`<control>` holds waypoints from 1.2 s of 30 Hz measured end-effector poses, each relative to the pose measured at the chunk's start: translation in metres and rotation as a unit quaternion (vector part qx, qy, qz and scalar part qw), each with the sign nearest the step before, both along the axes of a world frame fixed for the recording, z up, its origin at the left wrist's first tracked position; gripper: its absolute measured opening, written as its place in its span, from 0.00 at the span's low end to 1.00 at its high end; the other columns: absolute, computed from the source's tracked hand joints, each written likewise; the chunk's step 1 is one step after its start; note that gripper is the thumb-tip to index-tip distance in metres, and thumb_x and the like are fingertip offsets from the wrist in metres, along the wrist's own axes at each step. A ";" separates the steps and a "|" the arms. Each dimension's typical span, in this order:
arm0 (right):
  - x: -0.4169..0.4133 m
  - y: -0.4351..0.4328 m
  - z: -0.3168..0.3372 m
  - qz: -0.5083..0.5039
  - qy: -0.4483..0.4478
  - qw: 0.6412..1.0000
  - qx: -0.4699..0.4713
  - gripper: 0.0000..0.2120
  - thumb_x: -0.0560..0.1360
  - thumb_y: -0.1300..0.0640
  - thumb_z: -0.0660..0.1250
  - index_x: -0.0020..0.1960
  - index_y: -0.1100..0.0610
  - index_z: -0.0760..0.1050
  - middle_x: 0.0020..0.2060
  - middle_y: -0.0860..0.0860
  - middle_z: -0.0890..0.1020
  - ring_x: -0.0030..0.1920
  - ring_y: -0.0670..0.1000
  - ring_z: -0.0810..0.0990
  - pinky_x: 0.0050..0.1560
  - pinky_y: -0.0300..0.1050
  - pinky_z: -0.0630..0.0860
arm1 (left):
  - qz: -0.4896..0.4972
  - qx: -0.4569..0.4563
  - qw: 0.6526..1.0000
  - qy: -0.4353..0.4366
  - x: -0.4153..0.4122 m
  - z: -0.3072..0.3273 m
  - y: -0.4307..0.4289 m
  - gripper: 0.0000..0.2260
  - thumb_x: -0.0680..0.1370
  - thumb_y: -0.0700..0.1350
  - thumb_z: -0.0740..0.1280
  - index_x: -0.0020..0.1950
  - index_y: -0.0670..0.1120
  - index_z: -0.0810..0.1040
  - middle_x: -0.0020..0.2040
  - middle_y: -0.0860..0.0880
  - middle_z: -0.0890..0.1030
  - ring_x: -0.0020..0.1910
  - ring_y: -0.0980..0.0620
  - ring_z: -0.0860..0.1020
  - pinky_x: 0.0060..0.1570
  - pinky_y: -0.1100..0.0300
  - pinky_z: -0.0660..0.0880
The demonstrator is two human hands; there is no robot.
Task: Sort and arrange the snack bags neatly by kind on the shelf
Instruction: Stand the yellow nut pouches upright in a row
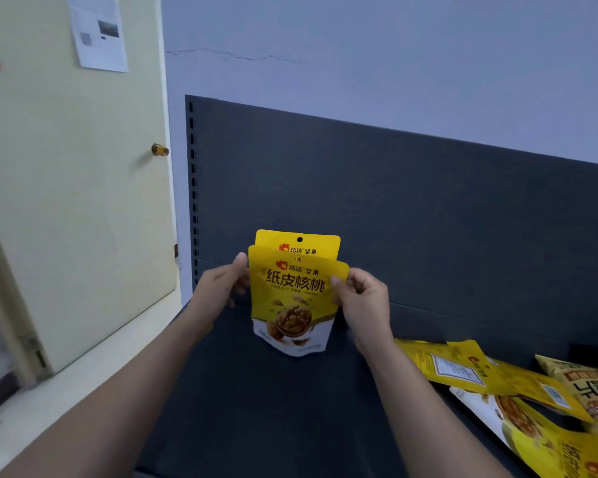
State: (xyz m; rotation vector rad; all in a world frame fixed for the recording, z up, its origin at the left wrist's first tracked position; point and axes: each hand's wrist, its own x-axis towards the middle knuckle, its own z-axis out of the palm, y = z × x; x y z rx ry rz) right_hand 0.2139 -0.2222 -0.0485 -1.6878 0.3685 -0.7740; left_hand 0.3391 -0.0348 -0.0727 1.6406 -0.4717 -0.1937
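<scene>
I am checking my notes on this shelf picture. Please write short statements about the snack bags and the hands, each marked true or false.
1. The left hand and the right hand both grip the front yellow walnut pouch at its upper sides. True.
2. Nothing stands behind that pouch. False: a second yellow walnut pouch stands right behind it.
3. Loose yellow snack bags lie flat on the right of the dark grey metal shelf. True.
4. The front pouch lies flat. False: it is upright.
</scene>
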 end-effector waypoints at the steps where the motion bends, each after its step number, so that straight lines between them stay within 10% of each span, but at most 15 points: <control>1: 0.004 -0.001 -0.001 -0.007 0.005 1.000 0.003 0.16 0.76 0.64 0.68 0.32 0.50 0.78 0.27 0.43 0.75 0.34 0.48 0.71 0.37 0.46 0.71 | -0.015 0.022 0.999 -0.028 0.001 -0.002 0.002 0.15 0.78 0.54 0.65 0.46 0.43 0.82 0.45 0.44 0.83 0.43 0.51 0.78 0.39 0.60 0.71; 8: 0.022 -0.013 -0.012 -0.049 0.042 0.998 -0.023 0.13 0.76 0.58 0.69 0.40 0.67 0.73 0.32 0.54 0.70 0.35 0.52 0.68 0.38 0.48 0.69 | 0.043 0.136 0.983 -0.112 0.009 -0.005 -0.011 0.02 0.77 0.40 0.69 0.45 0.43 0.80 0.44 0.52 0.79 0.45 0.51 0.78 0.43 0.57 0.75; 15: 0.017 -0.014 -0.015 -0.079 0.057 0.994 -0.046 0.13 0.77 0.60 0.67 0.34 0.58 0.74 0.31 0.50 0.73 0.35 0.51 0.71 0.41 0.58 0.77 | 0.057 0.128 0.989 -0.050 0.023 -0.012 -0.027 0.04 0.77 0.40 0.68 0.43 0.41 0.79 0.44 0.41 0.83 0.44 0.43 0.83 0.50 0.43 0.79; 26: 0.013 -0.019 -0.015 -0.079 0.058 0.993 -0.059 0.11 0.77 0.59 0.68 0.35 0.53 0.76 0.32 0.49 0.76 0.38 0.51 0.75 0.46 0.60 0.79 | 0.050 0.142 0.987 -0.059 0.020 -0.011 -0.032 0.07 0.78 0.45 0.68 0.45 0.42 0.77 0.51 0.41 0.79 0.48 0.44 0.80 0.43 0.53 0.81; 32: -0.006 -0.032 -0.017 -0.073 0.097 0.985 -0.126 0.08 0.76 0.58 0.70 0.54 0.56 0.81 0.39 0.46 0.81 0.43 0.47 0.79 0.44 0.40 0.75 | 0.053 0.154 0.984 -0.070 0.011 -0.009 -0.026 0.07 0.78 0.45 0.67 0.46 0.41 0.77 0.46 0.43 0.81 0.48 0.43 0.79 0.50 0.42 0.78; 36: -0.032 -0.051 -0.033 -0.093 0.263 0.929 -0.245 0.19 0.75 0.47 0.70 0.63 0.54 0.77 0.53 0.50 0.81 0.56 0.51 0.77 0.53 0.44 0.73 | 0.088 0.148 0.983 -0.069 0.000 -0.010 -0.029 0.05 0.76 0.40 0.68 0.50 0.48 0.75 0.47 0.51 0.80 0.49 0.49 0.79 0.41 0.58 0.74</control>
